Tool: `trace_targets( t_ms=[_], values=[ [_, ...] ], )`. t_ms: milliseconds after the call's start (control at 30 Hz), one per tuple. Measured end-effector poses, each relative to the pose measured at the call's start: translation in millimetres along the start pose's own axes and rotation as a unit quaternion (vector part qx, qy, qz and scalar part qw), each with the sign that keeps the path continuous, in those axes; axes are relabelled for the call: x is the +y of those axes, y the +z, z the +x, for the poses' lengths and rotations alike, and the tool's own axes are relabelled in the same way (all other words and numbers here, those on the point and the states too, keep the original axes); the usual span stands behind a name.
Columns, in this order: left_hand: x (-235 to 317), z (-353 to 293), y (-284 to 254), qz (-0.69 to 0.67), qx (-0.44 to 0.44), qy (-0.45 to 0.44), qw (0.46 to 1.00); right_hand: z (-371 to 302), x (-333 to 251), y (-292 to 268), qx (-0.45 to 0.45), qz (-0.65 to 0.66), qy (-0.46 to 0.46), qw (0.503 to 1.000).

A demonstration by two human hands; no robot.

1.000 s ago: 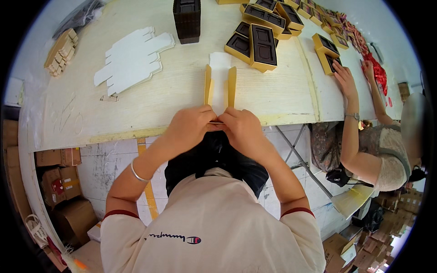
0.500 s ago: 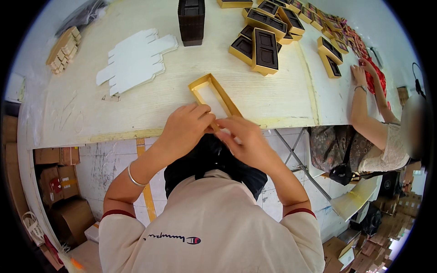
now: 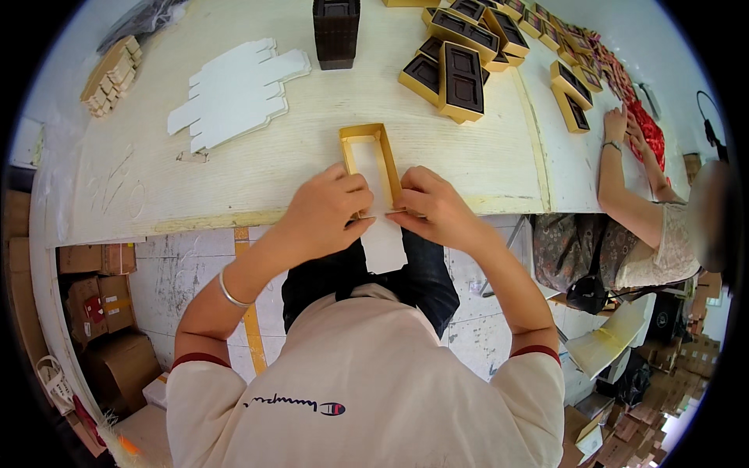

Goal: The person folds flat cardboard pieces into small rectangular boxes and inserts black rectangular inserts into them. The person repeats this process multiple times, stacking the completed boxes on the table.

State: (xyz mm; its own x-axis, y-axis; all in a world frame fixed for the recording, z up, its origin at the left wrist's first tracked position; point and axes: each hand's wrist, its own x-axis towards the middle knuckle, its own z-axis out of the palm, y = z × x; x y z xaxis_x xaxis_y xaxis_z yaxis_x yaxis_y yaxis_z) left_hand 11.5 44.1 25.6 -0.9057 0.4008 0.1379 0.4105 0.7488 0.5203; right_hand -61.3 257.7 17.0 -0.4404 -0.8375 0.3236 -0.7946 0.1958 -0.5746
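A narrow gold cardboard box [image 3: 363, 131] with a white inside lies at the table's front edge, its far end folded up and its near end flap hanging flat over the edge. My left hand [image 3: 329, 209] pinches the box's left wall near the close corner. On the opposite side my right hand [image 3: 437, 207] pinches the right wall, fingers and thumb closed on the card. Beyond them sits a stack of flat white box blanks [image 3: 238, 95]. Farther back stands a tall stack of dark brown plastic trays [image 3: 336, 35].
Finished gold boxes with brown inserts [image 3: 462, 82] pile up at the back right. A bundle of folded card pieces [image 3: 111, 76] lies at the far left. At the right, another person [image 3: 640, 218] works by red ribbon [image 3: 649, 132]. Cardboard cartons [image 3: 117, 366] fill the lower left.
My hands have moved apart, from together at the near end to one on each side wall. The box has straightened, and its near end flap now lies open.
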Motion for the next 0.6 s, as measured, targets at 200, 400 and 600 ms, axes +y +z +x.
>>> trace_targets(
  t_ms=[200,400,600],
  values=[
    [17.2,-1.3,20.6,-0.085,0.127,-0.047,0.987,3.3,-10.7,18.9,0.060,0.008,0.051,0.997],
    [7.3,-4.2,29.2,-0.109,0.135,-0.046,0.984,-16.6,-27.6,12.0,0.049,0.037,0.101,0.993],
    [2.5,-0.5,16.0,-0.151,0.060,-0.054,0.985,-27.5,-17.9,20.7,0.079,-0.098,-0.045,0.991]
  ],
)
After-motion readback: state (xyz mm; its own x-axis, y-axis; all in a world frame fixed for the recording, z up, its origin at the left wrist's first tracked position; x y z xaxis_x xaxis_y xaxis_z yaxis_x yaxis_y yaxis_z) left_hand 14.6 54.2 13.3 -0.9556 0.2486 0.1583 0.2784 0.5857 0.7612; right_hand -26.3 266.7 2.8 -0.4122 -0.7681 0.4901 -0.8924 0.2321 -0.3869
